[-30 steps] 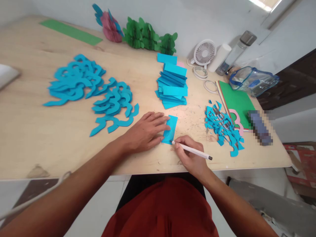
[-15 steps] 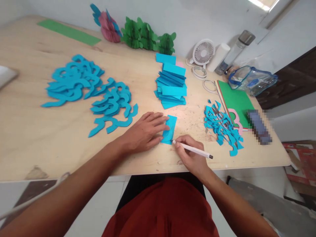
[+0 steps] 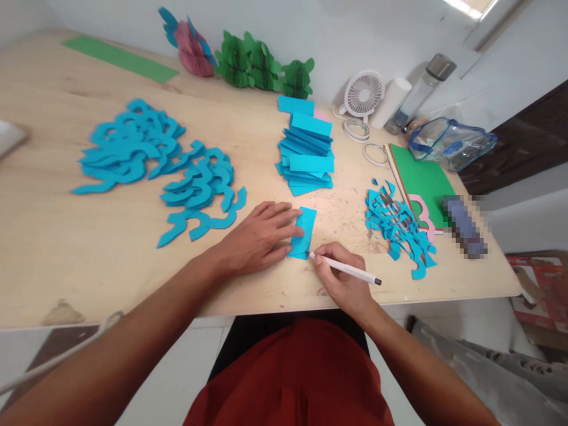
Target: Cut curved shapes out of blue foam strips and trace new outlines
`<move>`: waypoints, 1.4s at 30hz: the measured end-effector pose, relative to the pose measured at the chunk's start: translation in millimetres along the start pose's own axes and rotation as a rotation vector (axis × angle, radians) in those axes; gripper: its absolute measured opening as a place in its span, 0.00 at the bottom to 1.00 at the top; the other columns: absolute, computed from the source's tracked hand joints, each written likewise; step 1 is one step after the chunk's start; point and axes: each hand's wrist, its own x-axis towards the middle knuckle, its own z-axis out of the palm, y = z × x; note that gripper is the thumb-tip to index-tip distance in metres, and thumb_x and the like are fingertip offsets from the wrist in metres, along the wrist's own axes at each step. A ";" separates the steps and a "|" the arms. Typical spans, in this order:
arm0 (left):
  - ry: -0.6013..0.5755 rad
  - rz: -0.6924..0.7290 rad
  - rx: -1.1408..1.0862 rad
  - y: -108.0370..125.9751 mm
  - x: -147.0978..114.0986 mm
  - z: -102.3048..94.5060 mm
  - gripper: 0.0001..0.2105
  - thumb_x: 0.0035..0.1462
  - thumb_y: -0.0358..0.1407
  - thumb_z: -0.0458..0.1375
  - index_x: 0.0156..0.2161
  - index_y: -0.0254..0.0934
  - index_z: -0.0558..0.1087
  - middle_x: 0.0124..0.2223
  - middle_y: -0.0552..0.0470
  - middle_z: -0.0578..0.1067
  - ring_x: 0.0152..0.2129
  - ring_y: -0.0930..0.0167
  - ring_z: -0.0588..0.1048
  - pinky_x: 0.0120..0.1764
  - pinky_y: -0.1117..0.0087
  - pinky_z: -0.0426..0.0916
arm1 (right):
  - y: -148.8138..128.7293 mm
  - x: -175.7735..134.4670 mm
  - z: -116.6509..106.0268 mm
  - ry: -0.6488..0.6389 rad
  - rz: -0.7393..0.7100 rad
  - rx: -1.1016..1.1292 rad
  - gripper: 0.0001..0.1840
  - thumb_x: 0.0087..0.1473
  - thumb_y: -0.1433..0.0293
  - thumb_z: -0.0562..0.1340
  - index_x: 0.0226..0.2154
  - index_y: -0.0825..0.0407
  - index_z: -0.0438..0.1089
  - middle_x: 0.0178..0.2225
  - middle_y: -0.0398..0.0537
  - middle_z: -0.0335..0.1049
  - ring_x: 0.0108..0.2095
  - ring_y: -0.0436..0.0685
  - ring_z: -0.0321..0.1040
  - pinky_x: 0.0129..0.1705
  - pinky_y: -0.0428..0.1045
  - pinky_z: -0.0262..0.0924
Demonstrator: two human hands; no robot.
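My left hand (image 3: pixel 262 238) lies flat and open, its fingertips pressing the left side of a small blue paper rectangle (image 3: pixel 307 223) against the table. A faint curved line shows on that paper. Between the fingers of my right hand (image 3: pixel 341 272) is a white pen (image 3: pixel 350 269) with a dark end, its tip at the paper's lower right edge. To the left lie two heaps of wavy blue paper cutouts (image 3: pixel 128 142), (image 3: pixel 199 186). Beyond the paper rises a stack of blue paper rectangles (image 3: pixel 307 151).
Blue paper scraps (image 3: pixel 394 222) cover something metallic on the right, beside a green paper stack (image 3: pixel 419 183), a pink paper cutout (image 3: pixel 425 219) and a blurred dark object (image 3: pixel 465 228). Along the back stand green paper decorations (image 3: pixel 261 62), a small fan (image 3: pixel 364 94) and a bottle (image 3: pixel 421 92).
The view has shifted slightly, so everything on the table sits a little further left. Both hands, the pen and the paper keep almost the same positions relative to each other.
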 end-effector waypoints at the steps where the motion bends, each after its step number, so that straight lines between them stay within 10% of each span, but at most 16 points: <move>1: 0.000 0.000 -0.001 0.0 0.1 0.1 0.14 0.59 0.35 0.50 0.48 0.42 0.71 0.61 0.46 0.66 0.60 0.58 0.58 0.58 0.51 0.52 | 0.2 -0.1 0.0 0.000 0.000 0.003 0.06 0.54 0.71 0.57 0.30 0.51 0.70 0.24 0.43 0.71 0.24 0.51 0.66 0.26 0.45 0.58; 42: 0.074 -0.008 0.058 -1.4 1.0 12.6 0.13 0.61 0.42 0.51 0.45 0.41 0.72 0.60 0.42 0.67 0.58 0.55 0.61 0.55 0.50 0.54 | 0.3 0.5 0.3 0.014 -0.002 0.023 0.06 0.53 0.73 0.58 0.30 0.52 0.70 0.24 0.43 0.70 0.24 0.50 0.64 0.27 0.45 0.56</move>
